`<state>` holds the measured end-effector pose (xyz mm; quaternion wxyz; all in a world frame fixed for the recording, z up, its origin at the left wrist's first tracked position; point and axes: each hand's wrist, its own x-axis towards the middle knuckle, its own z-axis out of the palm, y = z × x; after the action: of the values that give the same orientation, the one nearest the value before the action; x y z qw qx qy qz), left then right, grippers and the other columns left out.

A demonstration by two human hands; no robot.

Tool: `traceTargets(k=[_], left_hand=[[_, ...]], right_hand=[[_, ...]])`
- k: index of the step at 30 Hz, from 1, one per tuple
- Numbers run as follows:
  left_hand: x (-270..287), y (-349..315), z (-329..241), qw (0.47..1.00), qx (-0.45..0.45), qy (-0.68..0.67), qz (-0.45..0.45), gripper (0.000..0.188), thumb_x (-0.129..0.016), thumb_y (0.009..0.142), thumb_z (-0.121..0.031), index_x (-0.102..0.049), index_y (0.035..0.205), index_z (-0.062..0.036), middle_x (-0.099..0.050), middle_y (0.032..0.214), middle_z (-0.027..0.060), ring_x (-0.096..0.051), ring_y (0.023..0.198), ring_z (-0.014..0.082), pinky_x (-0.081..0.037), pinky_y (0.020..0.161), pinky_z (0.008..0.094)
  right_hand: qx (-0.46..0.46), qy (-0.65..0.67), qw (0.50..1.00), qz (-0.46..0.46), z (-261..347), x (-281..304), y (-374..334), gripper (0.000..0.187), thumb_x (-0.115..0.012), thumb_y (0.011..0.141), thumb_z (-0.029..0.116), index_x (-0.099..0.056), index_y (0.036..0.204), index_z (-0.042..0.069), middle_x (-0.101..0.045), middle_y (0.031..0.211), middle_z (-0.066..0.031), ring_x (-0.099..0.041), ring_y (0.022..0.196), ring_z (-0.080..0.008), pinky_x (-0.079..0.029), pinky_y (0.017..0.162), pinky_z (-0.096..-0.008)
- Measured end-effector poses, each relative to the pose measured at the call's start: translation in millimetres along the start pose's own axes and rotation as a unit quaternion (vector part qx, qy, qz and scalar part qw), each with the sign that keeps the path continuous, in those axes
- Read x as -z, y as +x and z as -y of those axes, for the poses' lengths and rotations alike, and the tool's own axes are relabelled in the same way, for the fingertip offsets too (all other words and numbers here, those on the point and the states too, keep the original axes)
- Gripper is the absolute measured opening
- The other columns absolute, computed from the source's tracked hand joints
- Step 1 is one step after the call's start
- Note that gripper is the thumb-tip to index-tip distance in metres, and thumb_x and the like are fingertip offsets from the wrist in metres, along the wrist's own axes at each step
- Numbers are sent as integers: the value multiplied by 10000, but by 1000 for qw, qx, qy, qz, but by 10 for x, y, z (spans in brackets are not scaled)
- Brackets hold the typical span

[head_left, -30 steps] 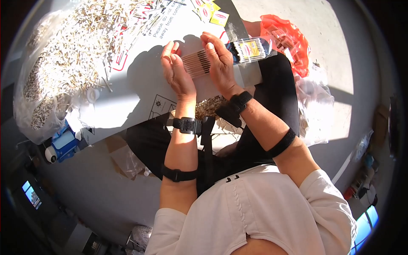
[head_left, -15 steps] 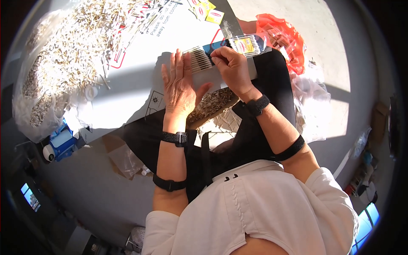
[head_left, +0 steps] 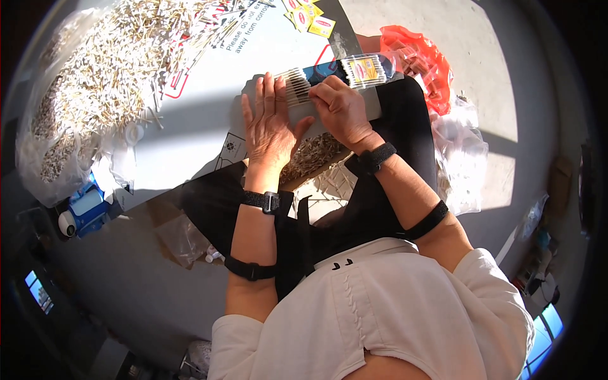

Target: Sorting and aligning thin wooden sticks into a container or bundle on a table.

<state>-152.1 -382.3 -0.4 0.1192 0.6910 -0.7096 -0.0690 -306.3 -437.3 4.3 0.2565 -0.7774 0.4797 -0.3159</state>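
A row of thin pale sticks [head_left: 296, 86], which look like cotton swabs, lies side by side near the front edge of the board-topped table. Flat against its left end rests my left hand [head_left: 269, 123], fingers stretched out and thumb spread. My right hand [head_left: 342, 109] is closed at the right end of the row, its thumb and fingers pressed together; whatever sits between them is hidden. Just beyond it is a flat clear pack of the same sticks [head_left: 365, 69] with a yellow label card inside, beside a dark blue strip [head_left: 324, 71].
A large clear bag [head_left: 38, 158] spills a heap of sticks [head_left: 107, 76] on the left. Yellow cards [head_left: 322, 26] lie at the back. Right of the table are a red bag [head_left: 437, 73] and a clear bag [head_left: 462, 158]. Below the edge, a box holds more sticks [head_left: 313, 155].
My right hand has turned and curled further closed, moving slightly down and left along the row's end. My left hand stays nearly in place.
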Motion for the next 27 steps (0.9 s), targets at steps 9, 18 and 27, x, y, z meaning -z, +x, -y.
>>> traceTargets(k=[9, 18, 27], left_hand=[[-14, -10, 6, 1000, -6, -5, -14, 893, -578, 829, -567, -245, 1477, -50, -213, 1551, 138, -174, 1446, 288, -111, 1148, 536], [-5, -8, 0, 1000, -3, -5, -16, 895, -580, 823, -573, -257, 1471, -46, -214, 1551, 136, -176, 1446, 283, -117, 1148, 533], [-31, -18, 23, 1000, -3, -9, -29, 896, -563, 830, -586, -250, 1480, -54, -257, 1536, 143, -213, 1436, 288, -122, 1146, 532]], right_hand=[[-11, 21, 999, -23, 1, -6, 52, 81, -632, 807, 105, -675, 875, 121, -562, 770, -62, -612, 725, -288, -498, 610, -385], [-10, 0, 1000, -8, 6, -24, 53, 73, -644, 810, 124, -677, 875, 124, -572, 778, -55, -624, 743, -271, -503, 615, -377], [-23, 6, 1000, -11, 6, -24, 148, 116, -649, 806, 65, -684, 915, 83, -617, 831, -78, -640, 760, -265, -514, 656, -328]])
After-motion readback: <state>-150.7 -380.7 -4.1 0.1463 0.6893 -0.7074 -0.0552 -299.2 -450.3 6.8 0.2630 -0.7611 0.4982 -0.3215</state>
